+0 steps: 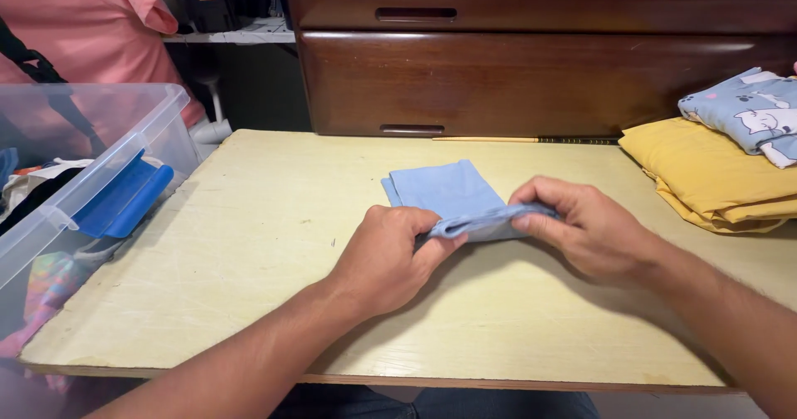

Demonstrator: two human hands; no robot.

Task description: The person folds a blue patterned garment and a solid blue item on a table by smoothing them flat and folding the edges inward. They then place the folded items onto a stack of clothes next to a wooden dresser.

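A small light blue cloth (444, 191) lies partly folded in the middle of a pale yellow table (249, 253). My left hand (386, 257) pinches the near left end of its raised fold. My right hand (585, 228) grips the near right end of the same fold. The near edge of the cloth is lifted a little between both hands, while its far part rests flat on the table.
A clear plastic bin (100, 158) with mixed clothes and a blue handle stands at the left. Folded yellow cloth (714, 178) with a blue patterned garment (751, 112) on top lies at the right. A dark wooden dresser (531, 62) stands behind, pink fabric (91, 29) hanging at upper left.
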